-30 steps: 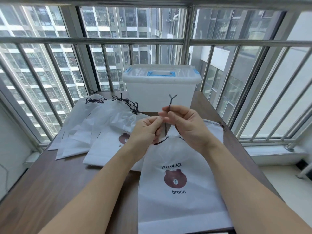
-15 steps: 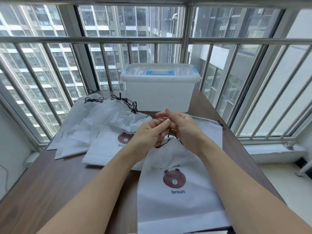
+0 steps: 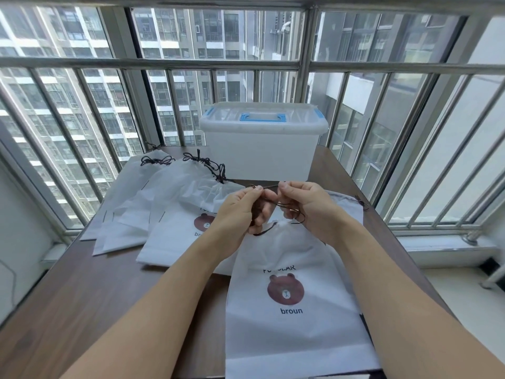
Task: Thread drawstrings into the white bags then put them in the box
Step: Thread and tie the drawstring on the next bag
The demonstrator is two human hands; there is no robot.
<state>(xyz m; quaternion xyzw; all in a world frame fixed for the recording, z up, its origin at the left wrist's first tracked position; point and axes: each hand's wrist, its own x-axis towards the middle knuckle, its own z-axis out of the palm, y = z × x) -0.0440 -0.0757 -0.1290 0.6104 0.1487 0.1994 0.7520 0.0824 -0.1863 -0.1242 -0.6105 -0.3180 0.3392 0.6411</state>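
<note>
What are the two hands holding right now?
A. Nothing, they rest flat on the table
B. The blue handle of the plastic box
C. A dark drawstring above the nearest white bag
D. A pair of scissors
C: the left hand and right hand both pinch a dark drawstring just above the top of the nearest white bag, well short of the lidded plastic box.

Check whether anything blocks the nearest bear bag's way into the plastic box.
The box has its lid on, blue handle flat, so no bag can go in yet. Both hands pinch the dark drawstring above the bag; the table between looks unobstructed.
</note>
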